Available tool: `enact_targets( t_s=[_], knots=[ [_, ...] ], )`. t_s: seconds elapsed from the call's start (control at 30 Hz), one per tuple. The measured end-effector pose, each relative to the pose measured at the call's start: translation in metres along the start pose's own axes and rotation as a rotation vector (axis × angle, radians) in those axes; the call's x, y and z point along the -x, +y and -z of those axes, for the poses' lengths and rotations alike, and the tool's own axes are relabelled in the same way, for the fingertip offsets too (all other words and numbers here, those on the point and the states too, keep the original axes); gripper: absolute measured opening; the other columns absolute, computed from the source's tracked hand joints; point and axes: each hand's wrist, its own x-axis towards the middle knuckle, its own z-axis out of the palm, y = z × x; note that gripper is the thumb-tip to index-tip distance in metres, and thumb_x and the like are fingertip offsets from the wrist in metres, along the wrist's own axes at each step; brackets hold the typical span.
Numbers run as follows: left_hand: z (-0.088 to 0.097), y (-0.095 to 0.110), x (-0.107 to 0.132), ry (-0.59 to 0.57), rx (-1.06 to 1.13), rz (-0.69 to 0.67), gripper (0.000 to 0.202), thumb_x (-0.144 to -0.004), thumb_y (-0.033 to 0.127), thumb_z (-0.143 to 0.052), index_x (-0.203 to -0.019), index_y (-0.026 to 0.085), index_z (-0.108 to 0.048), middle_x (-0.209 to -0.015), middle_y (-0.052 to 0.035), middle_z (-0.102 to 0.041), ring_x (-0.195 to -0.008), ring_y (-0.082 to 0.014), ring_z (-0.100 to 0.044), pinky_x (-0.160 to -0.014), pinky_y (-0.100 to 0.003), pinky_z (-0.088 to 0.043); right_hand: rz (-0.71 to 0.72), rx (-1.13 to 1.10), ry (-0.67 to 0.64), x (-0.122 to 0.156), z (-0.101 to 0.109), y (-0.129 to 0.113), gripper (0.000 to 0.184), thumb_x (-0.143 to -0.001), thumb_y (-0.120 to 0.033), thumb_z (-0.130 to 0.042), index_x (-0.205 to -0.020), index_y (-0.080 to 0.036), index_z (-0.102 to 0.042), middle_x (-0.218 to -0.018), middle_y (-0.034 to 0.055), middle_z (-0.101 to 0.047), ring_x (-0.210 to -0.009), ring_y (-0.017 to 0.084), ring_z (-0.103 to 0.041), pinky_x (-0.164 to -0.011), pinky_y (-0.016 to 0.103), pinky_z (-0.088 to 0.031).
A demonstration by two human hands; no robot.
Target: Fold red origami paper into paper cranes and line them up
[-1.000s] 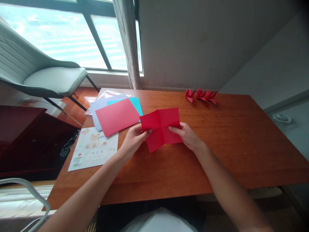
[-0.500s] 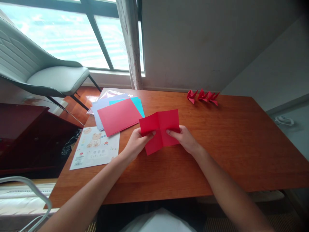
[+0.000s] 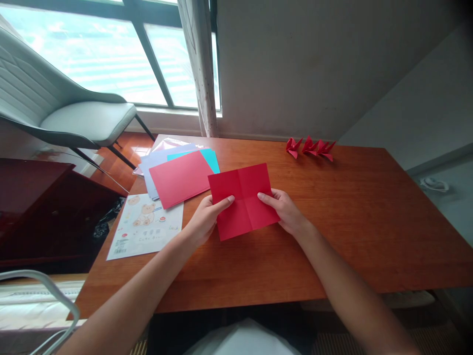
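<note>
A red sheet of paper (image 3: 244, 217), with crossing creases through its middle, is held up over the table between both hands. My left hand (image 3: 207, 217) grips its left edge, thumb on top and fingers hidden behind. On the opposite edge, my right hand (image 3: 286, 209) pinches the paper the same way, its thumb resting on the surface. The sheet is nearly flat and tilted slightly. Three red folded paper figures (image 3: 310, 147) stand in a row near the table's back edge.
A pinkish-red stack of paper (image 3: 181, 177) lies on the wooden table (image 3: 351, 222), overlapping turquoise (image 3: 212, 160) and lavender sheets. Beside it is a white bear-printed sheet (image 3: 148, 231). A pale chair (image 3: 88, 121) stands by the window at the left.
The red sheet has flattened out from a bent shape, and it has shifted slightly left. Both thumbs have moved a little across it; the grip stays on both sides.
</note>
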Motion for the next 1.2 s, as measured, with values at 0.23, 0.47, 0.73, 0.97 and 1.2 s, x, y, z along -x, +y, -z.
enact_targets(
  t_s=[0.23, 0.47, 0.73, 0.97, 1.2],
  knots=[
    [0.004, -0.004, -0.003, -0.03, -0.035, -0.024, 0.035, -0.079, 0.039, -0.077, -0.106, 0.017, -0.072, -0.111, -0.0116, -0.075, -0.09, -0.0257, -0.073, -0.08, -0.035, -0.057, 0.077, 0.089, 0.062, 0.0, 0.003, -0.004, 0.037, -0.078, -0.049, -0.076, -0.103, -0.021, -0.073, -0.102, 0.0069, -0.077, -0.087, 0.023, -0.073, -0.082, 0.038, -0.057],
    [0.003, -0.006, -0.004, -0.088, -0.108, -0.068, 0.036, -0.079, 0.038, -0.077, -0.106, 0.016, -0.072, -0.109, -0.0118, -0.076, -0.093, -0.0255, -0.072, -0.085, -0.037, -0.055, 0.149, 0.189, 0.165, -0.001, 0.01, -0.009, 0.037, -0.075, -0.054, -0.077, -0.095, -0.023, -0.073, -0.099, 0.0075, -0.077, -0.088, 0.026, -0.071, -0.084, 0.042, -0.058],
    [0.006, -0.003, -0.008, -0.048, -0.312, -0.182, 0.03, -0.075, 0.039, -0.079, -0.093, 0.015, -0.072, -0.094, -0.0077, -0.077, -0.083, -0.0213, -0.07, -0.07, -0.028, -0.052, 0.301, 0.339, 0.232, -0.002, 0.016, -0.011, 0.032, -0.083, -0.051, -0.07, -0.096, -0.023, -0.074, -0.091, 0.0048, -0.076, -0.082, 0.023, -0.069, -0.076, 0.037, -0.056],
    [0.015, 0.006, -0.01, 0.134, -0.428, -0.348, 0.03, -0.082, 0.036, -0.07, -0.105, 0.017, -0.066, -0.104, -0.0094, -0.074, -0.08, -0.016, -0.067, -0.067, -0.025, -0.05, 0.817, 0.922, 0.438, 0.025, 0.013, -0.031, 0.024, -0.094, -0.038, -0.058, -0.112, -0.031, -0.073, -0.117, 0.0047, -0.074, -0.113, 0.028, -0.066, -0.104, 0.047, -0.049],
    [0.026, 0.019, 0.002, 0.349, -0.706, -0.86, 0.02, -0.091, 0.019, -0.052, -0.105, 0.021, -0.067, -0.107, -0.0059, -0.07, -0.093, -0.0167, -0.067, -0.083, -0.03, -0.053, 0.938, 1.35, -0.086, 0.058, 0.017, 0.01, 0.042, -0.095, -0.01, -0.054, -0.125, -0.035, -0.066, -0.131, 0.0004, -0.067, -0.127, 0.023, -0.06, -0.11, 0.047, -0.047]
  ],
)
